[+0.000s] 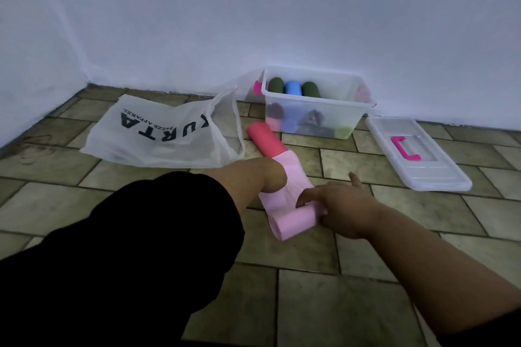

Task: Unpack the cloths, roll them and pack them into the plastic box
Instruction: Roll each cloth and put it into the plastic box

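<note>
The pink cloth (291, 170) lies on the floor (372, 256) near the plastic box (318, 106), its near end rolled under the flat fingers of the right hand (341, 205), while the left hand (272, 177) hides its fingers, so I would keep the strip taut and roll evenly.

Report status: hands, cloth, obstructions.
Right hand flat on pink cloth, part rolled. Left hand on cloth, fingers hidden. Red roll lies at cloth's far end.

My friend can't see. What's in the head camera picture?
A right hand presses a half-rolled pale pink cloth on a tiled floor, the left wrist over its flat end. Beyond lie a red roll, a white bag and a plastic box of rolled cloths.
</note>
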`<control>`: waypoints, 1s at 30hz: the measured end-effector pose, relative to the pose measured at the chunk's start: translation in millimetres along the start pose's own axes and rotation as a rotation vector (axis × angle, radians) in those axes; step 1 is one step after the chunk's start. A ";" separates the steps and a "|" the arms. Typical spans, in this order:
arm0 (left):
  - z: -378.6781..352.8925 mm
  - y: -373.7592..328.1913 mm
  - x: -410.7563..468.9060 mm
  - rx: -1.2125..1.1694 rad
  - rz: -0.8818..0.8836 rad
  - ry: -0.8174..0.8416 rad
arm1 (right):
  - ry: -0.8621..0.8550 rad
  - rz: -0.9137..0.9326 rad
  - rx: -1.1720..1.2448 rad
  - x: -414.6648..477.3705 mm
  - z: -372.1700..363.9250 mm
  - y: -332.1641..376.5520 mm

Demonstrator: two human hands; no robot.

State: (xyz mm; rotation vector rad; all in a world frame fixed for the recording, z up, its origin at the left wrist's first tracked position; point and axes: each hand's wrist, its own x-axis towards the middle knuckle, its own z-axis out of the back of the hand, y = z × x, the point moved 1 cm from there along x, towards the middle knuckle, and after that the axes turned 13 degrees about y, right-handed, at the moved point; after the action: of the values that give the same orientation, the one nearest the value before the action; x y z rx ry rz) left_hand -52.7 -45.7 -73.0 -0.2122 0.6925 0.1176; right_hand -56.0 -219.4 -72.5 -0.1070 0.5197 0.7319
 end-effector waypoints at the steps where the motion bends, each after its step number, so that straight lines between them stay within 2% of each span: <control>1: -1.1 -0.8 2.4 0.007 0.008 0.013 | 0.029 -0.008 0.014 1.6 3.8 -0.2; 8: -6.2 -0.7 -2.1 0.117 -0.074 -0.068 | 0.218 -0.033 0.081 18.8 28.4 3.0; 10: -10.7 5.0 -4.9 0.033 -0.138 -0.090 | 0.243 -0.034 0.071 23.3 31.8 3.2; 14: -22.0 14.7 -11.4 -0.275 -0.321 -0.291 | 0.284 -0.011 0.082 31.3 35.7 3.3; 15: -25.4 14.8 -13.7 -0.307 -0.337 -0.294 | 0.285 -0.015 0.084 32.1 35.8 3.0; 18: -39.1 11.4 -18.5 -0.285 -0.284 -0.118 | 0.283 -0.006 0.132 34.3 34.4 0.7; 22: -44.6 8.0 -18.5 -0.232 -0.211 -0.151 | 0.207 0.017 0.271 33.1 24.1 -4.6; 26: -41.9 6.5 -17.7 -0.165 -0.239 -0.135 | 0.007 0.034 0.686 22.8 7.7 -22.1; 28: -42.1 6.5 -17.1 -0.098 -0.226 -0.106 | -0.085 -0.013 0.706 18.3 -2.8 -30.2; 30: -41.3 5.5 -19.2 0.015 -0.169 -0.149 | -0.128 -0.057 0.688 16.4 -13.4 -33.3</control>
State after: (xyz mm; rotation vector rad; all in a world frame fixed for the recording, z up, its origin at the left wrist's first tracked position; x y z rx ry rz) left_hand -93.9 -50.6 -92.5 -0.2442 0.5251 -0.0328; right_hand -29.3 -237.8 -95.0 0.5607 0.6176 0.4688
